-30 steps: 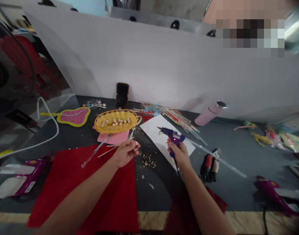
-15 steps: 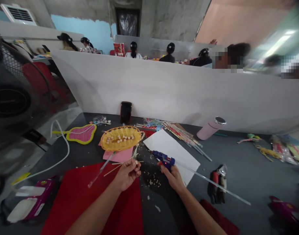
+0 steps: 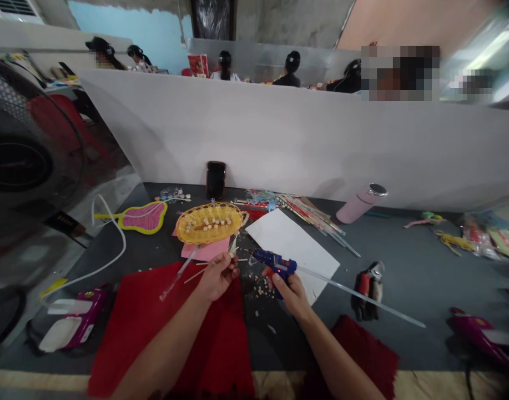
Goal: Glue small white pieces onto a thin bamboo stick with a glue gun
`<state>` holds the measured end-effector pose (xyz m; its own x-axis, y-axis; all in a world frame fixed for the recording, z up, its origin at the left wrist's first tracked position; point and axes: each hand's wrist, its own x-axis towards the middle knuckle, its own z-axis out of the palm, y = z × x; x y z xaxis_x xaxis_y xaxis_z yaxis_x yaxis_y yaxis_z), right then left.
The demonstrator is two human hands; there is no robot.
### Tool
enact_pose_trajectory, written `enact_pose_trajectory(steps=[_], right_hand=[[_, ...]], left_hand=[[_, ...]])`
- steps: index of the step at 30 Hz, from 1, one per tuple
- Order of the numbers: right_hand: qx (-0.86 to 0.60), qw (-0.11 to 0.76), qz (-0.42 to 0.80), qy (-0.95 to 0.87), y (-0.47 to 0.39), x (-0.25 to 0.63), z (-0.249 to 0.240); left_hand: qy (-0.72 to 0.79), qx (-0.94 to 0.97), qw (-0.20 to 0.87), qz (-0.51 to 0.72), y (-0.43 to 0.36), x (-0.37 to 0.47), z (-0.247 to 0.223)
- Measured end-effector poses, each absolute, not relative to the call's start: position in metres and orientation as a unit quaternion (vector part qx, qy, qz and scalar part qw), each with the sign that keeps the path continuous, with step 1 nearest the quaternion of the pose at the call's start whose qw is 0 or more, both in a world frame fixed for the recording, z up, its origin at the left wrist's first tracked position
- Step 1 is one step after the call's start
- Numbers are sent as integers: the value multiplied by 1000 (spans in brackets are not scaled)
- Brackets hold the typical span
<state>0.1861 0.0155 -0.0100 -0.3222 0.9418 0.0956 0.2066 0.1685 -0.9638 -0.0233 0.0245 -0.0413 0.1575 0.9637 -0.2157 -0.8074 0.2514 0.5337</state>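
Note:
My right hand (image 3: 291, 290) is wrapped round the handle of a blue glue gun (image 3: 275, 262), whose nozzle points left. A long clear glue stick (image 3: 362, 299) sticks out of its back end. My left hand (image 3: 219, 274) is closed in a pinch, just left of the nozzle and apart from it. A small pale piece shows at its fingertips, too small to name. Thin wooden sticks (image 3: 192, 276) lie by that hand; whether it grips them I cannot tell. Small pale bits (image 3: 262, 289) are scattered on the table between my hands.
Behind my hands stand a yellow wicker basket (image 3: 210, 238) with small pale pieces and a phone (image 3: 216, 180). White paper (image 3: 287, 239), pruning shears (image 3: 368, 291) and a pink bottle (image 3: 361, 204) are to the right. Red felt (image 3: 154, 328) lies at left. A white partition (image 3: 254, 128) borders the table; people sit beyond.
The glue gun has moved slightly left, its nozzle closer to my left hand's fingertips. The camera view has tipped down, bringing the table's front edge into sight.

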Motion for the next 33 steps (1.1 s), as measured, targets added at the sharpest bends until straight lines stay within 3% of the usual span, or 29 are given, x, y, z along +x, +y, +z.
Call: enact_pose_trajectory(steps=[7,33], right_hand=[[-382,385,502,-673,14,189,-26],[-403,356,521,-663,13,191,-44]], left_hand=[[287,168,742,582,28,-19,-44],[325,164,746,558,29,-16,-42]])
